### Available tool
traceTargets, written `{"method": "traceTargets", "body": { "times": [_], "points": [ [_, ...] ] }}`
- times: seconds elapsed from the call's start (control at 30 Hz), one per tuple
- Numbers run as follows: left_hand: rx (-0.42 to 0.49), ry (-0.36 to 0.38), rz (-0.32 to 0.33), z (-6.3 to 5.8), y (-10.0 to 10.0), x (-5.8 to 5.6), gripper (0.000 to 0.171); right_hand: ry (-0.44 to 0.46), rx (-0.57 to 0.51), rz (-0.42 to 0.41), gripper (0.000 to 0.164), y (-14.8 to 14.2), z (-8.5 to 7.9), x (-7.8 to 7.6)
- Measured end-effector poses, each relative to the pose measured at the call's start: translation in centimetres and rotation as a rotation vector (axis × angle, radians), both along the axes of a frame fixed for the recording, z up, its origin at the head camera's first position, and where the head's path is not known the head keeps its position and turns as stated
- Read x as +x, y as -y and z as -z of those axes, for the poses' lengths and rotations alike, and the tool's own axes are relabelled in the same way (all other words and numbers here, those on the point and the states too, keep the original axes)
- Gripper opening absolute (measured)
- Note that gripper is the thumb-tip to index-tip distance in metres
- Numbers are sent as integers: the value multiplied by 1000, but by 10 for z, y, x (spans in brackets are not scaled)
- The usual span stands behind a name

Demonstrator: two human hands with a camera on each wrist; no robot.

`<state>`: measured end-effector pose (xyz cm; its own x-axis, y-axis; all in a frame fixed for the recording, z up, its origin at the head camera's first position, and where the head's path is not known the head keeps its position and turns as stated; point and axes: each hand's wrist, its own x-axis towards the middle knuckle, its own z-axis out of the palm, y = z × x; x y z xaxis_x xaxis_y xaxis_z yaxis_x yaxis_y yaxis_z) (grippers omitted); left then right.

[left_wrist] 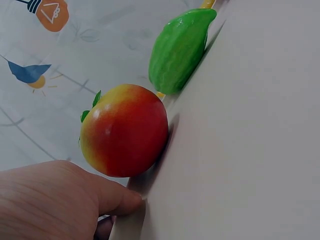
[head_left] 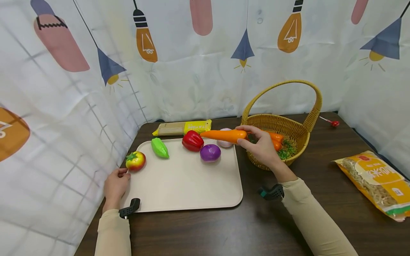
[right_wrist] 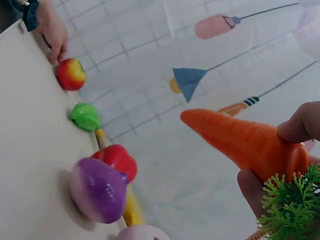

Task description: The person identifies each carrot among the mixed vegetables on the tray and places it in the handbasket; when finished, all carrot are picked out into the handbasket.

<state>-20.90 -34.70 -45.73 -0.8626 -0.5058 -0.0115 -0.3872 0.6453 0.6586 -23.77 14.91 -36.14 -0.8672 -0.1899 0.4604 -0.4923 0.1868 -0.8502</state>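
My right hand (head_left: 261, 144) pinches an orange carrot (head_left: 224, 135) by its thick end, green leaves (right_wrist: 290, 207) hanging below in the right wrist view. The carrot is held level between the wicker basket (head_left: 309, 140) and the tray. At the tray's left edge, my left hand (head_left: 116, 186) grips the rim of the cream tray (head_left: 182, 185), thumb on top. Just beyond that thumb sits a red-yellow tomato (left_wrist: 125, 131). Along the tray's far side lie a green pepper-like vegetable (head_left: 159, 148), a red bell pepper (head_left: 193, 140), a purple onion-like vegetable (head_left: 210, 153) and a pale round bulb (head_left: 225, 143), partly hidden.
More orange carrots (head_left: 276, 140) with green leaves lie in the basket, under its tall handle. Behind the tray lies a yellow noodle pack (head_left: 182, 128). A yellow food bag (head_left: 378, 183) lies at the right, and a small red item (head_left: 334, 123) is near the back corner.
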Motion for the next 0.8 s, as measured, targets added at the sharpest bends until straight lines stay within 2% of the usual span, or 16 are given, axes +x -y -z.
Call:
{"method": "traceTargets", "body": {
  "times": [0.23, 0.43, 0.8],
  "points": [
    [-3, -1, 1, 1, 1, 0, 36, 14, -5, -25, 33, -17, -6, 0],
    [-8, -4, -1, 2, 1, -1, 36, -11, -11, -24, 32, -32, -13, 1],
    [-9, 2, 5, 1, 0, 0, 36, 9, -132, -61, 31, -59, -23, 0]
  ]
}}
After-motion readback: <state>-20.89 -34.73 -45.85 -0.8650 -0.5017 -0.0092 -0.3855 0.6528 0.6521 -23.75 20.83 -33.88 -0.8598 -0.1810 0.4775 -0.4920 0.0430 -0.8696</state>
